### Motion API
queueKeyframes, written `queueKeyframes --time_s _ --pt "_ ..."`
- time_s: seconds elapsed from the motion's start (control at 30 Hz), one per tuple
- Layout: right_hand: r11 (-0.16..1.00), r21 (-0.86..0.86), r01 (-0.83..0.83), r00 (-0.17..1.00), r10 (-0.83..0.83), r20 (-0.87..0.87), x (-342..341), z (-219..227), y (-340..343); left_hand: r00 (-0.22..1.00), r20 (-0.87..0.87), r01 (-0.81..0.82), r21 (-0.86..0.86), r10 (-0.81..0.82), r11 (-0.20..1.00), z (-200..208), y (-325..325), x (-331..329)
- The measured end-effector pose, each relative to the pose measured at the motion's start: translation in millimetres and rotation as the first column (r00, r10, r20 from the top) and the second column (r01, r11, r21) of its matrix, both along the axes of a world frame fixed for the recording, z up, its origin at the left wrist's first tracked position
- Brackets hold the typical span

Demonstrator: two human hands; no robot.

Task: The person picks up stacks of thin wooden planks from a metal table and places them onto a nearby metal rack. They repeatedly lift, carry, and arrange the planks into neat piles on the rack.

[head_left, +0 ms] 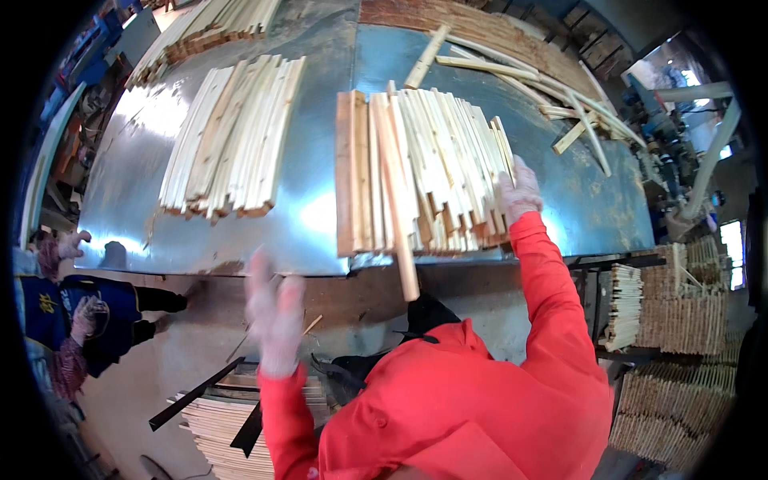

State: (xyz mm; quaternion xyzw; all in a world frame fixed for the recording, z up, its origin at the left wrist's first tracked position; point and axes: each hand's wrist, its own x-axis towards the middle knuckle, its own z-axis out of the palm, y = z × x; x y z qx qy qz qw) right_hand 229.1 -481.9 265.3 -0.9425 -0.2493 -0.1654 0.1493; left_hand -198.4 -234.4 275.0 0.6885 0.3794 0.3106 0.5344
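A pile of pale wooden strips (448,160) lies side by side on the metal-topped table (320,120), in front of me. Along its right side is my gloved right hand (520,190), its fingers closed at the outermost strip (502,142). One longer strip (392,192) lies slanted on top of the pile, its near end jutting past the table edge. My left hand (274,316), also gloved and a little blurred, is raised short of the table edge with fingers apart and nothing in it.
Another row of strips (236,136) lies to the left, with more strips (208,32) behind it. Loose pieces (552,96) are scattered at the far right. Stacked wood (680,304) stands at right and more (232,424) lower left. Another person (80,312) stands at the left.
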Motion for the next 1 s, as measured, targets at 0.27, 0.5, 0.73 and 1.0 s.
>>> queueKeyframes --time_s 0.27,0.5,0.73,1.0 --pt "0.98 -0.097 -0.174 0.796 0.082 -0.6 149 -42 0 0.64 -0.767 0.183 0.092 -0.047 0.979 -23 -26 322" --pt "0.974 0.011 -0.226 0.801 0.192 -0.568 180 -59 -23 0.569 -0.822 0.148 0.091 -0.009 0.985 -12 -38 375" --pt "0.99 0.141 0.024 0.613 0.097 -0.784 184 -41 -5 0.583 -0.81 0.022 -0.062 -0.064 0.998 -13 -24 386" --pt "0.951 0.256 -0.172 0.721 0.298 -0.625 162 -38 15 0.572 -0.819 0.106 0.026 -0.04 0.994 -15 -22 387"
